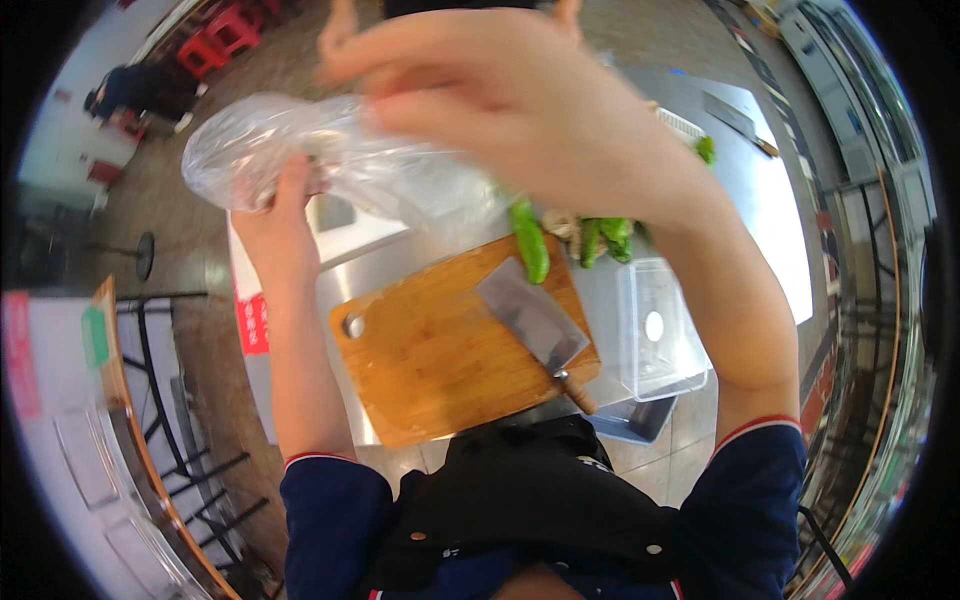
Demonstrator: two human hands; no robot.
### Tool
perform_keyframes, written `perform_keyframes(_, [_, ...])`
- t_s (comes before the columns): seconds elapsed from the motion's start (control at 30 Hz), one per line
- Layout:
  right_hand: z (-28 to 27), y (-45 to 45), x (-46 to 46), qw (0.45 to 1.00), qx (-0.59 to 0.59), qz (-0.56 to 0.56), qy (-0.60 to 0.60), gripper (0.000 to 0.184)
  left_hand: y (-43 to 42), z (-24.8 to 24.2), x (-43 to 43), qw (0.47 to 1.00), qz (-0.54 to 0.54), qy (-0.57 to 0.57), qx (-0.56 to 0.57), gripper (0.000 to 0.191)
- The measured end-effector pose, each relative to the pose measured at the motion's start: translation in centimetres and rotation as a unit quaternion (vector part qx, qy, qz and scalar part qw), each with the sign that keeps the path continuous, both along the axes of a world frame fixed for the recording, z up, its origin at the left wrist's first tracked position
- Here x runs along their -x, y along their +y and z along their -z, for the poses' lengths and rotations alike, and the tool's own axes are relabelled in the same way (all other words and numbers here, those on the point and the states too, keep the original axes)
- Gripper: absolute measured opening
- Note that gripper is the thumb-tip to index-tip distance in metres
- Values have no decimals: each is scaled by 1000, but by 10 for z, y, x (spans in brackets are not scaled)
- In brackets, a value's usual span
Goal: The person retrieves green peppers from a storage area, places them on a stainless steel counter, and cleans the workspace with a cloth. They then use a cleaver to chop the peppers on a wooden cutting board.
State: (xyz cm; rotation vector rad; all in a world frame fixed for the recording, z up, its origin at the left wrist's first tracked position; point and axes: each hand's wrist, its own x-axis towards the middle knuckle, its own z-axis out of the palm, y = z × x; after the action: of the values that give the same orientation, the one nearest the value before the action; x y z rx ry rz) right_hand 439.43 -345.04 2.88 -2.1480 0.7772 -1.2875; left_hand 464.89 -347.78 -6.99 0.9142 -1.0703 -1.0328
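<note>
My left hand (277,191) grips a clear plastic bag (255,139) at the upper left; something pinkish shows through the plastic. My right hand (480,97), blurred, is raised at the top, thumb and fingers close to the bag's other end; whether it pinches the plastic cannot be made out. Below them lies a wooden cutting board (435,345) with a cleaver (532,311) on it, its wooden handle over the near right edge. A long green pepper (530,244) rests across the board's far edge. More green peppers (615,236) lie beside pale brown pieces (562,223).
A clear plastic container (660,330) stands right of the board, with a grey bin (634,420) lower down. Another cleaver (731,115) lies on the metal table (772,217) near a white basket (679,124). Another person's hands (341,30) show at the top; someone bends over at far left.
</note>
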Motion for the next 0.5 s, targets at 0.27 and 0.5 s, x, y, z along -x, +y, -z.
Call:
perform_keyframes(0.27, [188,103,145,650,-452,450,-414,57,53,162,-332,882,-229,330,-245,23])
perform_keyframes(0.5, [261,138,191,504,-442,322,-669,65,101,298,-409,820,-280,372,-333,36])
